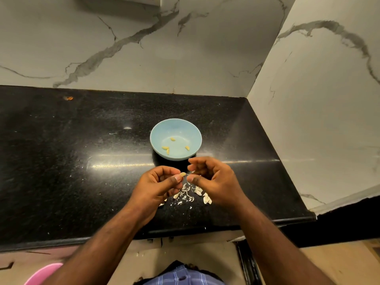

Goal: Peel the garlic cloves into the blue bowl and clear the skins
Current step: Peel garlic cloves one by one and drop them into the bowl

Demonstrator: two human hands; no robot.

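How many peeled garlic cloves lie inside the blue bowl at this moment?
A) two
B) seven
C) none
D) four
D: four yellowish cloves show on the floor of the blue bowl, while a fifth clove is pinched in the left hand, outside it.

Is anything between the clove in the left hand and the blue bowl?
Nothing visible. The left hand pinches the clove just short of the blue bowl; the right hand sits beside it.

You look from head height steeply down at the counter [61, 161], close in; wide lens probably bends the frame edges.
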